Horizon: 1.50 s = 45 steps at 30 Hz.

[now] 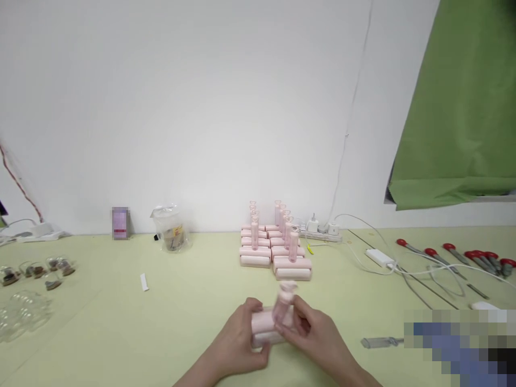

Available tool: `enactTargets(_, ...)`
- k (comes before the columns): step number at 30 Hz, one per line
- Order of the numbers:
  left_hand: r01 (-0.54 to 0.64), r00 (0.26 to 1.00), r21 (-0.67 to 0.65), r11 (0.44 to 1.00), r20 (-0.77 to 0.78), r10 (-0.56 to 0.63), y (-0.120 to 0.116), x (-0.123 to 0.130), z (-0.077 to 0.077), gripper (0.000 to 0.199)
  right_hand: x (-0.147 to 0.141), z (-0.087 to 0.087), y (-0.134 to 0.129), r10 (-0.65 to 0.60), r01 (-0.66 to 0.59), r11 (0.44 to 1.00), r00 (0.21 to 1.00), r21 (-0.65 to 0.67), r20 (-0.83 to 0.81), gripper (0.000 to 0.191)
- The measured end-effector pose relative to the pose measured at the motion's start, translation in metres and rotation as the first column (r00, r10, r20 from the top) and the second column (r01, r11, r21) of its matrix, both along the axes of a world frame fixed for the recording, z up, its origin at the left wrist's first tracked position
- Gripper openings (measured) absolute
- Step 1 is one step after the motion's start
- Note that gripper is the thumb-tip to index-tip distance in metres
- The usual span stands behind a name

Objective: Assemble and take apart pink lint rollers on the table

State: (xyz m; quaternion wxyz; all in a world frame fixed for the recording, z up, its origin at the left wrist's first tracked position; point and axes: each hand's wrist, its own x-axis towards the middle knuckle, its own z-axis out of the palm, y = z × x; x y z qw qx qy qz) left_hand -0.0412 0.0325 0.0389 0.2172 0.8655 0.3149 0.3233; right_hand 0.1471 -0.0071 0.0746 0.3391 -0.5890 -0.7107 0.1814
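Note:
In front of me I hold a pink lint roller (264,321) just above the table, its short translucent pink handle (283,301) pointing up and slightly tilted. My left hand (239,336) is closed around the left end of the roller body. My right hand (316,333) pinches near the handle's base, fingers and thumb on either side; its grip is slightly blurred. Beyond my hands stand two rows of matching pink rollers (292,269), handles upright, reaching back toward the wall.
A clear plastic bag (171,231) and a phone (121,223) stand by the wall. White cables and a power strip (320,235) lie behind and right. Red-ended tools (431,252) are at far right, near a blurred-out area. Clear plastic pieces (24,312) lie left.

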Motion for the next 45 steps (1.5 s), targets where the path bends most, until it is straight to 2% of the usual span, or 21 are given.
enactTargets(2, 0.040, 0.999, 0.203, 0.978, -0.016, -0.038, -0.003, 0.007, -0.002, 0.061, 0.001, 0.000, -0.005, -0.054, 0.055, 0.998, 0.997, 0.028, -0.052, 0.021)
enactTargets(4, 0.032, 0.999, 0.243, 0.970, 0.001, -0.033, 0.000, 0.009, -0.005, 0.061, 0.003, 0.003, -0.008, -0.047, 0.055, 0.998, 0.983, 0.042, -0.176, 0.020)
enactTargets(8, -0.161, 0.986, 0.008, 0.987, 0.045, 0.160, 0.023, -0.010, -0.009, 0.052, 0.012, 0.013, -0.011, -0.058, 0.105, 0.991, 0.902, 0.087, -0.428, 0.021)
enactTargets(11, -0.337, 0.935, -0.154, 0.929, 0.064, 0.349, 0.046, -0.035, -0.008, 0.048, 0.021, 0.018, -0.012, -0.067, 0.155, 0.979, 0.856, 0.131, -0.512, 0.021)
enactTargets(16, -0.516, 0.833, -0.067, 0.854, 0.193, 0.518, 0.055, -0.052, 0.013, 0.061, 0.025, 0.010, -0.012, 0.083, 0.016, 0.987, 0.804, 0.161, -0.588, 0.023)
enactTargets(18, -0.464, 0.816, -0.117, 0.878, 0.329, 0.475, 0.042, -0.042, 0.024, 0.054, 0.019, 0.006, -0.014, 0.159, -0.090, 0.985, 0.803, 0.147, -0.575, 0.022)
enactTargets(20, -0.127, 0.859, -0.386, 0.914, 0.418, 0.296, 0.022, -0.025, 0.031, 0.054, 0.011, 0.006, -0.019, 0.254, -0.232, 0.966, 0.797, 0.112, -0.548, 0.021)
enactTargets(21, 0.106, 0.866, -0.563, 0.819, 0.457, 0.203, 0.012, -0.016, 0.031, 0.062, 0.008, 0.007, -0.021, 0.298, -0.303, 0.950, 0.793, 0.081, -0.530, 0.021)
enactTargets(22, 0.278, 0.857, -0.706, 0.651, 0.489, 0.164, 0.003, -0.008, 0.030, 0.068, 0.006, 0.011, -0.022, 0.339, -0.374, 0.927, 0.793, 0.035, -0.506, 0.024)
enactTargets(23, 0.353, 0.854, -0.803, 0.480, 0.486, 0.186, -0.005, -0.002, 0.029, 0.070, 0.007, 0.015, -0.023, 0.378, -0.436, 0.900, 0.799, -0.018, -0.468, 0.032)
enactTargets(24, 0.360, 0.857, -0.863, 0.355, 0.457, 0.240, -0.011, 0.003, 0.027, 0.068, 0.011, 0.019, -0.024, 0.414, -0.481, 0.874, 0.813, -0.073, -0.409, 0.043)
enactTargets(25, 0.333, 0.857, -0.900, 0.283, 0.413, 0.307, -0.015, 0.006, 0.024, 0.064, 0.019, 0.023, -0.023, 0.435, -0.495, 0.860, 0.839, -0.125, -0.326, 0.054)
enactTargets(26, 0.287, 0.850, -0.921, 0.263, 0.372, 0.373, -0.017, 0.008, 0.023, 0.059, 0.031, 0.025, -0.022, 0.437, -0.474, 0.866, 0.873, -0.162, -0.218, 0.063)
enactTargets(27, 0.245, 0.836, -0.928, 0.281, 0.349, 0.424, -0.017, 0.009, 0.021, 0.055, 0.048, 0.024, -0.020, 0.410, -0.418, 0.889, 0.908, -0.185, -0.084, 0.068)
enactTargets(29, 0.201, 0.806, -0.912, 0.357, 0.361, 0.469, -0.014, 0.008, 0.020, 0.049, 0.089, 0.015, -0.017, 0.171, -0.154, 0.982, 0.969, -0.106, 0.180, 0.051)
enactTargets(32, 0.193, 0.784, -0.879, 0.436, 0.405, 0.470, -0.010, 0.009, 0.017, 0.046, 0.147, -0.010, -0.014, -0.129, 0.158, 0.987, 0.845, -0.011, 0.519, 0.041)
enactTargets(36, 0.185, 0.788, -0.869, 0.459, 0.410, 0.459, -0.012, 0.011, 0.014, 0.050, 0.168, -0.014, -0.013, -0.038, 0.062, 0.998, 0.808, -0.020, 0.588, 0.014)
enactTargets(39, 0.165, 0.811, -0.852, 0.496, 0.404, 0.423, -0.016, 0.011, 0.013, 0.050, 0.145, 0.014, -0.009, -0.132, 0.071, 0.985, 0.901, 0.158, 0.413, 0.010)
enactTargets(41, 0.152, 0.834, -0.840, 0.520, 0.392, 0.390, -0.018, 0.011, 0.013, 0.050, 0.121, 0.035, -0.005, -0.203, 0.172, 0.950, 0.974, 0.262, 0.097, 0.016)
enactTargets(43, 0.146, 0.854, -0.827, 0.543, 0.383, 0.353, -0.019, 0.012, 0.013, 0.049, 0.097, 0.050, -0.002, -0.135, 0.204, 0.946, 0.954, 0.252, -0.266, 0.019)
enactTargets(45, 0.151, 0.862, -0.813, 0.562, 0.387, 0.328, -0.019, 0.012, 0.012, 0.047, 0.073, 0.055, -0.001, 0.012, 0.091, 0.978, 0.870, 0.185, -0.493, 0.019)
